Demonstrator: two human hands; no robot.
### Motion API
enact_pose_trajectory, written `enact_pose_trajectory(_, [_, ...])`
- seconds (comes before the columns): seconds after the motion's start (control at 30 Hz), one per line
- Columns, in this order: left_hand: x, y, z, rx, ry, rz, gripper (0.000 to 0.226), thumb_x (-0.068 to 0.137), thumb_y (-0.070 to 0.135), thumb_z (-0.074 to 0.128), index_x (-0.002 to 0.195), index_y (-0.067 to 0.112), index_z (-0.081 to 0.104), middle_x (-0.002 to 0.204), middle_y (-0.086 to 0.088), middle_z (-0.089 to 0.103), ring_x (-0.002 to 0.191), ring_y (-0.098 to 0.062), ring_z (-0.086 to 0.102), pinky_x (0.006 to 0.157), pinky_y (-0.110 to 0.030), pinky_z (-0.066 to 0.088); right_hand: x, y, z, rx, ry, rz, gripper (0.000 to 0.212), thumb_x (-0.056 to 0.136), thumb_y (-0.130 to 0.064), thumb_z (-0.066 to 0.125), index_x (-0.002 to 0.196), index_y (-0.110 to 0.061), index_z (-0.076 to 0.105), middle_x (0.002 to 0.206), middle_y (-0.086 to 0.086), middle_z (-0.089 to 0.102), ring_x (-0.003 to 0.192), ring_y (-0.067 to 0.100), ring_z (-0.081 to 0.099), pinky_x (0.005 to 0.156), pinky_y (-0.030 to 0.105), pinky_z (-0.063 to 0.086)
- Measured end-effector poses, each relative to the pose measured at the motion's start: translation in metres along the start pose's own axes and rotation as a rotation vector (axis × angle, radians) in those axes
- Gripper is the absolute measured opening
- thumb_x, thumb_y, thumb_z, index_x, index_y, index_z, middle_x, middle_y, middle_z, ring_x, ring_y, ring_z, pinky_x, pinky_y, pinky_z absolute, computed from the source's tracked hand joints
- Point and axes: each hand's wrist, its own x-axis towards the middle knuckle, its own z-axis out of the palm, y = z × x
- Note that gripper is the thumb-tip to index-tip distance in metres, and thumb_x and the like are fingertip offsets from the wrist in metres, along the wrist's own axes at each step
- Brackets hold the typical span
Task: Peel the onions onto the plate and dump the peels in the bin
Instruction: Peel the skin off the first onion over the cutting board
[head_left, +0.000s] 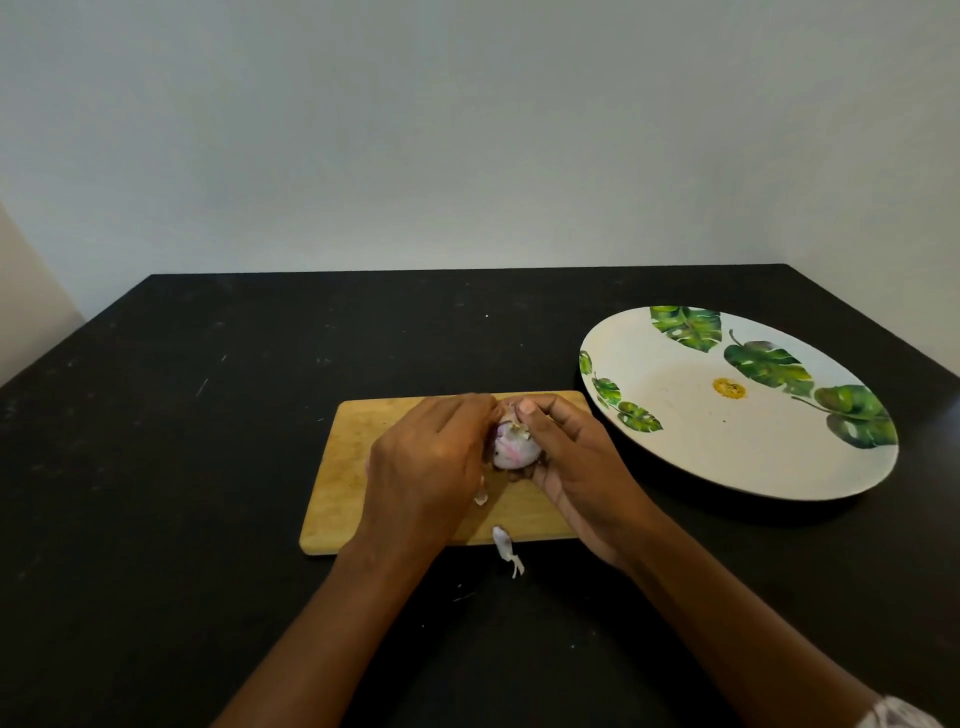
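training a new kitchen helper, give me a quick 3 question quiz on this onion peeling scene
1. True or false: the plate holds no onion.
2. What do the left hand and right hand hold together? A a knife, B an onion, C a peeler.
3. Fill in: the loose peel scrap lies across the near edge of the ____.

Key: 1 true; 2 B; 3 cutting board.

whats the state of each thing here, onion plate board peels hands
onion: partly peeled, held over the cutting board
left hand: grips the onion
right hand: grips the onion
plate: flat on the table, no onion on it
peel scrap: loose at the board's near edge
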Motion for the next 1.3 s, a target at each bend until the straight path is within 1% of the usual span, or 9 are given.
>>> enact_pose_trajectory(0.2, [0.003,0.001,0.002,-0.194,-0.025,-0.170,0.025,0.087,0.022,0.054,0.099,0.008,0.071,0.091,-0.002,0.072,0.087,-0.007,0.061,0.077,-0.015,0.047,0.001,-0.003,-0.001,0.050,0.008,-0.017,0.026,0.084,-0.033,0.056,0.099,-0.015,0.066,0.105,0.009,0.070,0.095,0.018,0.068,0.076,0.031,0.056])
enact_pose_trajectory(0.33, [0.002,0.001,0.003,-0.217,-0.009,-0.187,0.025,0.086,0.024,0.055,0.097,0.010,0.072,0.090,-0.001,0.072,0.089,-0.007,0.060,0.078,-0.015,0.047,0.001,-0.002,-0.002,0.036,0.031,-0.002,0.037,0.076,-0.039,0.059,0.101,-0.014,0.066,0.109,0.012,0.069,0.102,0.024,0.067,0.081,0.035,0.054])
enact_pose_trajectory(0.57, [-0.002,-0.002,0.005,-0.124,0.040,-0.143,0.023,0.086,0.017,0.054,0.093,0.004,0.072,0.083,-0.007,0.072,0.077,-0.011,0.065,0.077,-0.013,0.044,0.001,-0.001,0.000,0.026,0.023,0.034,0.027,0.088,-0.031,0.056,0.104,-0.012,0.065,0.113,0.014,0.067,0.104,0.024,0.066,0.080,0.033,0.055])
enact_pose_trajectory(0.67, [-0.001,0.000,0.004,-0.130,0.038,-0.172,0.025,0.089,0.020,0.053,0.110,0.011,0.064,0.084,-0.005,0.071,0.075,-0.009,0.065,0.073,-0.015,0.047,-0.001,-0.003,0.002,0.024,-0.004,0.029,0.033,0.082,-0.034,0.056,0.104,-0.012,0.065,0.111,0.014,0.068,0.101,0.022,0.067,0.076,0.029,0.055])
enact_pose_trajectory(0.77, [0.003,0.004,-0.001,-0.190,0.072,-0.269,0.037,0.087,0.025,0.059,0.122,0.023,0.047,0.086,0.004,0.069,0.083,-0.001,0.060,0.071,-0.008,0.047,-0.004,-0.006,0.003,0.061,-0.054,0.026,0.032,0.084,-0.032,0.055,0.106,-0.012,0.065,0.110,0.011,0.070,0.099,0.020,0.069,0.076,0.029,0.057])
enact_pose_trajectory(0.9, [0.008,0.009,-0.006,-0.302,0.128,-0.427,0.039,0.085,0.011,0.067,0.117,0.026,0.051,0.083,0.024,0.058,0.082,0.016,0.058,0.068,0.000,0.044,-0.005,-0.010,0.003,0.155,-0.056,0.048,0.020,0.095,-0.021,0.049,0.104,-0.014,0.065,0.105,0.007,0.071,0.093,0.017,0.070,0.071,0.025,0.057])
enact_pose_trajectory(1.03, [0.013,0.006,-0.011,-0.379,0.190,-0.607,0.034,0.082,0.011,0.069,0.108,0.026,0.053,0.075,0.029,0.058,0.077,0.013,0.061,0.065,-0.002,0.044,-0.007,-0.014,0.002,0.285,-0.067,0.038,0.023,0.088,-0.022,0.052,0.104,-0.010,0.063,0.102,0.010,0.073,0.089,0.019,0.071,0.065,0.024,0.056])
enact_pose_trajectory(1.17, [0.013,0.000,-0.012,-0.316,0.200,-0.571,0.019,0.085,0.008,0.066,0.098,0.022,0.063,0.081,0.027,0.057,0.080,0.015,0.059,0.068,-0.001,0.044,-0.006,-0.016,0.001,0.345,-0.060,0.043,0.034,0.081,-0.026,0.055,0.109,-0.008,0.060,0.102,0.011,0.072,0.089,0.022,0.072,0.065,0.026,0.057])
enact_pose_trajectory(1.3, [0.009,-0.004,-0.008,-0.217,0.161,-0.499,0.016,0.085,0.007,0.066,0.098,0.015,0.068,0.084,0.020,0.059,0.071,0.009,0.059,0.070,-0.001,0.044,-0.004,-0.016,-0.002,0.358,-0.042,0.058,0.030,0.086,-0.023,0.054,0.111,-0.008,0.059,0.105,0.011,0.072,0.093,0.024,0.072,0.069,0.028,0.059])
